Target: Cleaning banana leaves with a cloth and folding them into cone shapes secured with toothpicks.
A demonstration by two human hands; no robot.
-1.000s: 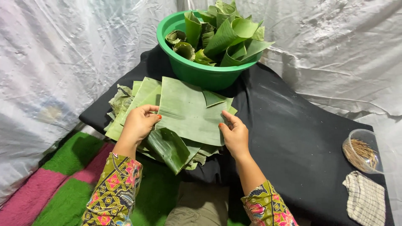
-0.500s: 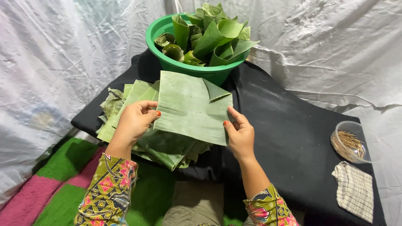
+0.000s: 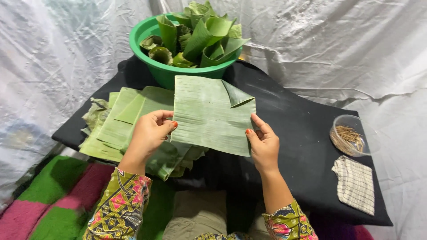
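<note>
Both hands, left hand (image 3: 149,133) and right hand (image 3: 263,143), hold a green leaf sheet (image 3: 209,113).

A black-covered surface (image 3: 293,133) carries a green basin (image 3: 147,33) at the back, a leaf stack (image 3: 118,129) at left, and a clear bowl (image 3: 338,129) beside a checked cloth (image 3: 356,184) at right.

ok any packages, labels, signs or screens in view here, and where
No labels, signs or screens show.
Clear round container: right on the black cloth, holding thin brown sticks.
Green plastic basin: top centre, round, full of folded banana leaves.
</note>
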